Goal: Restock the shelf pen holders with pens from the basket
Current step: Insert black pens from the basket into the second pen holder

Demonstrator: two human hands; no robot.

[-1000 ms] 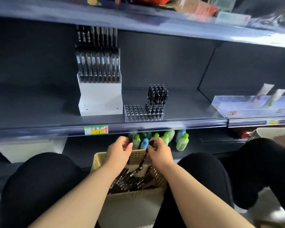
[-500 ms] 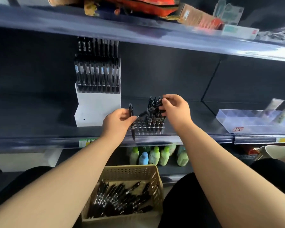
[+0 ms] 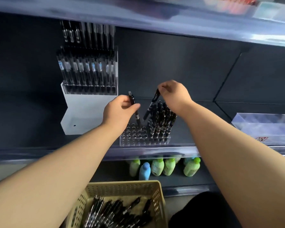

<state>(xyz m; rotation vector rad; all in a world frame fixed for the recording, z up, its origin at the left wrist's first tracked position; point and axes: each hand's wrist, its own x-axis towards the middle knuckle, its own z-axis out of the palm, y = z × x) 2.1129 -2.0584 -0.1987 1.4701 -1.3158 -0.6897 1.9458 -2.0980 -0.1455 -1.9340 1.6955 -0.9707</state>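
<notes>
While my left hand [image 3: 120, 111] pinched one black pen [image 3: 134, 105] above the empty holes of the clear holder [image 3: 144, 139], my right hand [image 3: 174, 94] pinched another pen [image 3: 152, 104] by its top; the basket [image 3: 123, 188] stood below

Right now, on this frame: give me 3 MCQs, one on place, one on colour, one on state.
1. Where is the basket?
A. on the top shelf
B. below the shelf, near the lap
C. inside the white stand

2. What colour is the one odd bottle among the green ones?
A. blue
B. red
C. black

3. What is the left hand doing?
A. empty
B. holding a bottle
C. holding a pen over the clear rack

Key: B, it sits at the bottom of the view; A, blue body among green; C, fingers pinch the pen above empty holes.
</notes>
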